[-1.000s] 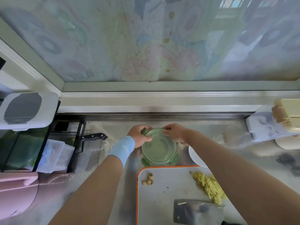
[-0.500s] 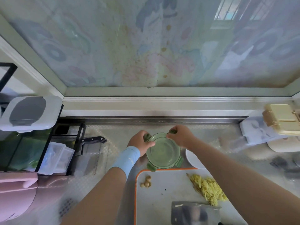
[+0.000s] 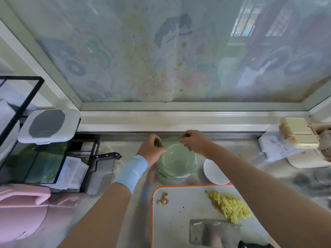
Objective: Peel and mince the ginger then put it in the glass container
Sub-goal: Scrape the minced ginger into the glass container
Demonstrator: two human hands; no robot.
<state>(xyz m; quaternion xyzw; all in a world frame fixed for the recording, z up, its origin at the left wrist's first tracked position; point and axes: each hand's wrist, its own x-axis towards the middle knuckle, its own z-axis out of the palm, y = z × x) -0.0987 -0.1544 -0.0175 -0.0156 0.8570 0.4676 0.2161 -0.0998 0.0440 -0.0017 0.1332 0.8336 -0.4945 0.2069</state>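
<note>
Behind the orange-edged cutting board point(image 3: 179, 212), the left hand point(image 3: 151, 151) and right hand point(image 3: 194, 143) each pinch a green clip point(image 3: 158, 142) of the round glass container point(image 3: 176, 161). The mark on the light-blue wristband point(image 3: 131, 171) is unreadable.

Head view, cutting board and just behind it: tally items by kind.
Pile of cut yellow ginger: 1
Cluster of knobbly ginger offcuts: 1
Steel cleaver: 1
Round glass container with green clip lid: 1
White round dish: 1
Total: 5

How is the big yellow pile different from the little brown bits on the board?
The yellow pile is big, bright yellow and cut into thin strips; the brown bits are few, tan and lumpy. The yellow pile lies on the right by the cleaver; the brown bits sit near the left edge. Both rest on the cutting board.
</note>
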